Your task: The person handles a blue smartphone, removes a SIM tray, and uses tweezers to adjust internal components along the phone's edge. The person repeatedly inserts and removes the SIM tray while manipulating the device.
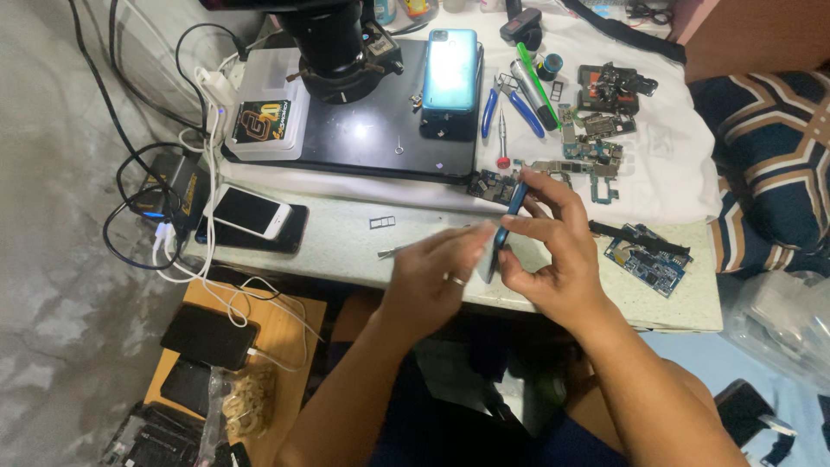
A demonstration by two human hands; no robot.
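Both hands meet over the near edge of the table (346, 246), clamped on one blue phone (504, 232) held edge-on. Right hand (558, 251): thumb and fingers pinch the phone's upper and right side. Left hand (437, 272): palm down, ring on one finger, fingers pressed to the phone's left face. The hold is blurred, so the exact finger placement cannot be told.

Relative to the phone:
- SIM tray (382, 222), left, lying on the table.
- Tweezers (393, 251), left, partly under the left hand.
- White phone (251, 212), far left, on a dark one.
- Teal phone (450, 69), beyond, face down on the black mat (363, 143).
- Microscope (333, 43), beyond and left.
- Circuit boards (596, 143), beyond and right, on white cloth.
- Blue board (648, 259), right, near the table's edge.
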